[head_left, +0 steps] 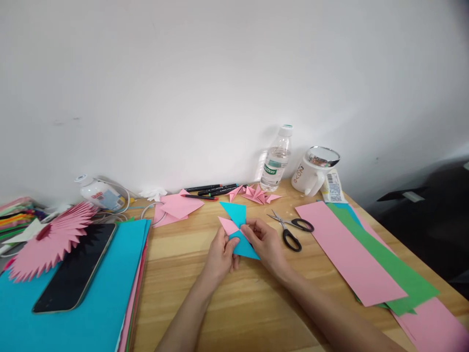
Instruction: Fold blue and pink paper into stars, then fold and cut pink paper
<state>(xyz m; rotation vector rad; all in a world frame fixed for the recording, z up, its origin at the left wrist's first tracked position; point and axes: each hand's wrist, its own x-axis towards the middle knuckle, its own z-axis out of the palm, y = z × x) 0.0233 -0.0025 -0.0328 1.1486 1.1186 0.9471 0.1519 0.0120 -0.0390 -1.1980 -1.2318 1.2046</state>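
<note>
Between my two hands is a folded paper pinwheel shape (234, 212) with blue points and a pink one, raised a little over the wooden table. My left hand (220, 248) grips its lower left side, thumb pressed on the blue paper. At its right side, my right hand (264, 242) pinches near the centre, where the points meet; the fingers cover part of the paper there. Just right of my right hand lie black-handled scissors (292, 230), blades partly apart. Behind the held paper are several small folded pink paper pieces (258, 194).
Pink and green paper strips (351, 254) lie at the right. A water bottle (276, 161) and a white mug (311, 171) stand by the wall. Pens (216, 189) and pink sheets (179, 208) lie behind. At left, a phone (76, 266) and pleated pink paper (54, 239) rest on blue sheets (106, 313).
</note>
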